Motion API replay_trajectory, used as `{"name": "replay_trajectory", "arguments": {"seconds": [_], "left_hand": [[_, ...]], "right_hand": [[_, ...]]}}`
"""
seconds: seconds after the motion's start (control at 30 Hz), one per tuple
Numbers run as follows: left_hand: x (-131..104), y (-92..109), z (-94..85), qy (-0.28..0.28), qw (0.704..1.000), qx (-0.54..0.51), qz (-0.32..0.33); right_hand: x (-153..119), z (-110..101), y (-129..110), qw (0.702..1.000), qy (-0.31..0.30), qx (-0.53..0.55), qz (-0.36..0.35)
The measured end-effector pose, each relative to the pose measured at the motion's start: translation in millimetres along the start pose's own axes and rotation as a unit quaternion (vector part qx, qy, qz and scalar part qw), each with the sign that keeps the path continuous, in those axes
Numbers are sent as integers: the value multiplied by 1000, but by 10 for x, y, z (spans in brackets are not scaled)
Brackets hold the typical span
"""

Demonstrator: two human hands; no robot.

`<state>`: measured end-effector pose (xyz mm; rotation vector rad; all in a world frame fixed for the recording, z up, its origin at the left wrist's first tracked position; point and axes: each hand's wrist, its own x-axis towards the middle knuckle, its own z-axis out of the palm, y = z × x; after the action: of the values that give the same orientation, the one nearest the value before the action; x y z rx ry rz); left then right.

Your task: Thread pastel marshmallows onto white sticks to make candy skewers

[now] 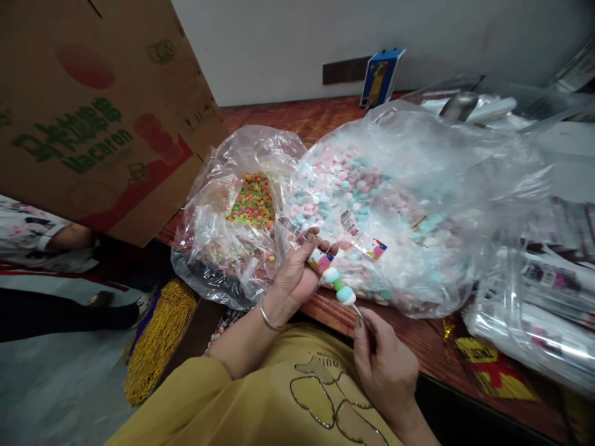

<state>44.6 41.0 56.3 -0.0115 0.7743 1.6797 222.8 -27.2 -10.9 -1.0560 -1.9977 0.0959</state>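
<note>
My right hand [385, 365] pinches the thin stick of a candy skewer. On it are blue-and-white candies [345, 295] with a small green piece between them. My left hand [297, 272], wearing a bracelet, is closed on a small see-through printed bag [320, 260]. The skewer's upper end is at the bag's lower edge; whether it is inside I cannot tell. Another printed bag [374, 246] lies just beyond, on a large plastic bag of pink, blue and white candies [311, 201]. Left of that, an open plastic bag holds small orange, green and yellow candies [255, 201].
A tall cardboard box [139, 74] stands at the left. A blue device [382, 77] is against the wall. Stacked plastic packaging [534, 316] and gold twist ties [493, 365] lie right on the wooden table [274, 114]. Another person's arm [72, 237] shows below the box, near gold fringe [160, 341].
</note>
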Motion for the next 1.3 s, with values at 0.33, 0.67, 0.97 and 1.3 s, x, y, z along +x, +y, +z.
{"name": "replay_trajectory", "arguments": {"seconds": [0.33,0.67,0.97,1.3], "left_hand": [[57,-100,-62,-49,998,3,-50],[40,-179,-7,-30,997,18,-64],[7,-273,-9,-66,993,25,-95],[47,-270,-36,-60,993,58,-78]], "right_hand": [[120,-101,-79,693,-158,530,463],[59,56,75,992,-31,106,62],[150,155,16,803,-122,456,364],[151,197,-8,763,-127,488,404]]}}
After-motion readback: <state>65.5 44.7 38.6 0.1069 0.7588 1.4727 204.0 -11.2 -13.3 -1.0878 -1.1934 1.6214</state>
